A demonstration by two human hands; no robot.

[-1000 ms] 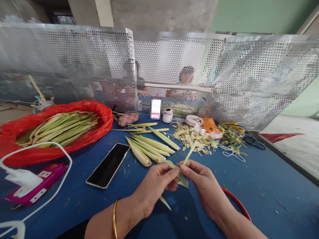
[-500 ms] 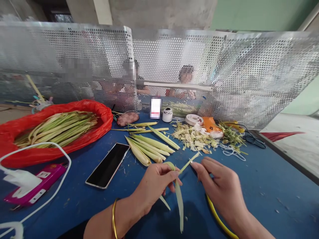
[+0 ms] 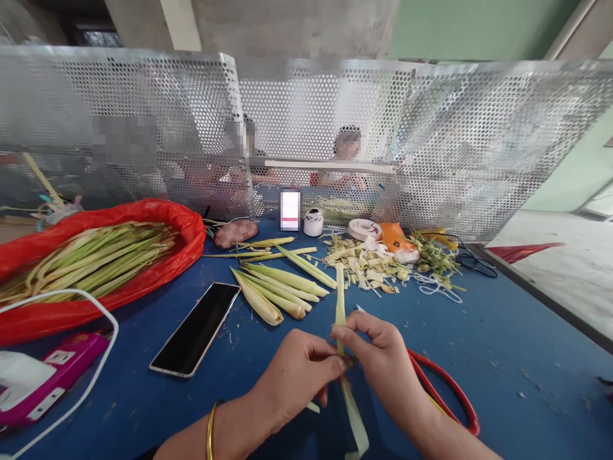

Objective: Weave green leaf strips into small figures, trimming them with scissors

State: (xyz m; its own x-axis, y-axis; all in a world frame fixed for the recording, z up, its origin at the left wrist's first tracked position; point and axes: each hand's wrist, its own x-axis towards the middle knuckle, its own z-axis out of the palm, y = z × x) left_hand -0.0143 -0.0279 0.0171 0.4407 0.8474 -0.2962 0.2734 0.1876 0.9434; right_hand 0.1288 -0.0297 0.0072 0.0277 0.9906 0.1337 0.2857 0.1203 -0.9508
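My left hand [image 3: 299,370] pinches a pale green leaf strip [image 3: 340,300] near its middle, low in the centre of the view. Just to the right, my right hand [image 3: 378,354] has thumb and fingers closed on the same strip, a little higher. The strip's upper end points up and away, and its lower part hangs below my hands. A small pointed tip shows above my right fingers. Beyond my hands lies a fan of green husks [image 3: 282,291] on the blue table [image 3: 498,358].
A black phone [image 3: 196,329] lies left, near a purple power strip [image 3: 57,377] with a white cable. Behind them is a red bag [image 3: 194,236] of leaves. Scraps [image 3: 364,265], tape [image 3: 364,229] and scissors-like red handles [image 3: 454,383] lie right. People sit behind a perforated screen [image 3: 320,102].
My right hand has moved left to the strip and closed on it. The strip's upper end now stands more upright. Red handles have come into sight beside my right forearm.
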